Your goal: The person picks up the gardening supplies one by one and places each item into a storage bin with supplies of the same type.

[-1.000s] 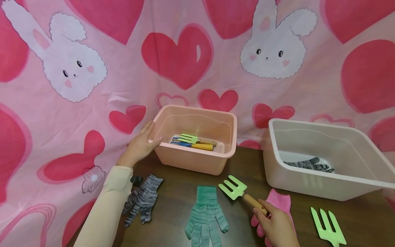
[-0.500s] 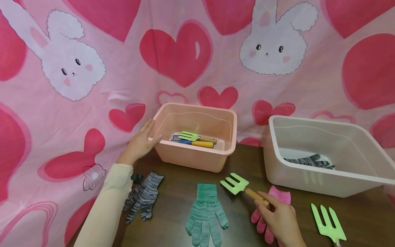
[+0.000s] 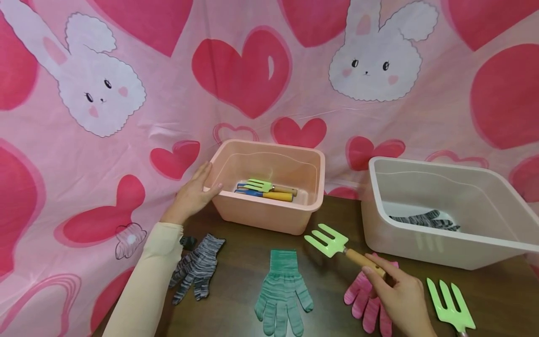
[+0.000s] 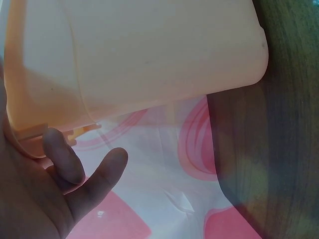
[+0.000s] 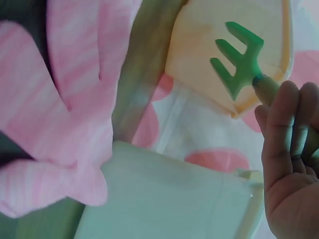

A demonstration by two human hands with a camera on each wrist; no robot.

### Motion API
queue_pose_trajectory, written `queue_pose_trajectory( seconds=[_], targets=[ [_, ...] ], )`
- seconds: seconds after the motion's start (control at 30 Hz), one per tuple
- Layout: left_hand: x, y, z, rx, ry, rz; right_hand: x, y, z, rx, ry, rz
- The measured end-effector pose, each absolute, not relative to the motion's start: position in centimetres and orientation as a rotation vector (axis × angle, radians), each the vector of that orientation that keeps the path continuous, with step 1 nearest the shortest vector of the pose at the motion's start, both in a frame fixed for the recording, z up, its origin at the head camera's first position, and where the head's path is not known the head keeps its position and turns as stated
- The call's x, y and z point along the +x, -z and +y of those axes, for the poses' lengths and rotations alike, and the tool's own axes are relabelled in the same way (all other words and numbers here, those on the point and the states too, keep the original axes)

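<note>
The held fork (image 3: pixel 337 244) had a lime-green head and tan handle. The left bin (image 3: pixel 261 215) was peach; the right bin (image 3: pixel 459 252), off-white. The left glove (image 3: pixel 199 267) was streaked grey, the middle glove (image 3: pixel 283 283) green, the right glove (image 3: pixel 363 295) pink. The backdrop (image 3: pixel 168 112) showed red hearts on pink.

No legible text, label, brand or number in head or wrist views. Pink fabric backdrop with printed red hearts and white rabbits (image 3: pixel 309 93): artwork only, no readable lettering. Peach plastic bin (image 3: pixel 263 213), off-white plastic bin (image 3: pixel 438 248): nothing legible on visible walls. Light-green three-pronged fork with wooden handle (image 3: pixel 353 256): no readable marking.
</note>
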State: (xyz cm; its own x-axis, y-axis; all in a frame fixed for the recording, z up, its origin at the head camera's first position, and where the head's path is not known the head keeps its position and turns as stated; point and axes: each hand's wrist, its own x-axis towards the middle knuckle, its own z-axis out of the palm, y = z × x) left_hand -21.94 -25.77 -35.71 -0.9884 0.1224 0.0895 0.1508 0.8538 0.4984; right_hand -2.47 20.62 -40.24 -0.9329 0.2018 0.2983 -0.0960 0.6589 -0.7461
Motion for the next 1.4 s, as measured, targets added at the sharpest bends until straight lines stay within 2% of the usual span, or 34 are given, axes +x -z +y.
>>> queue_pose_trajectory(
  seconds=[0.43, 0.9, 1.2, 1.4],
  targets=[
    [-22.0, 35.8, -25.8, -0.232, 0.795, -2.955, -2.2, 38.4, 21.8, -0.103, -1.399, -2.292],
    [-22.0, 35.6, -25.7, -0.233, 0.780, -2.958, -2.6, 37.1, 22.0, 0.090, -1.460, -2.147],
    [-22.2, 35.7, -25.6, -0.239, 0.774, -2.954, -2.5, 36.5, 21.8, 0.068, -1.584, -2.055],
    [-22.1, 35.6, -25.6, -0.226, 0.783, -2.957, -3.0, 36.5, 21.6, 0.178, -1.621, -1.995]
  ],
)
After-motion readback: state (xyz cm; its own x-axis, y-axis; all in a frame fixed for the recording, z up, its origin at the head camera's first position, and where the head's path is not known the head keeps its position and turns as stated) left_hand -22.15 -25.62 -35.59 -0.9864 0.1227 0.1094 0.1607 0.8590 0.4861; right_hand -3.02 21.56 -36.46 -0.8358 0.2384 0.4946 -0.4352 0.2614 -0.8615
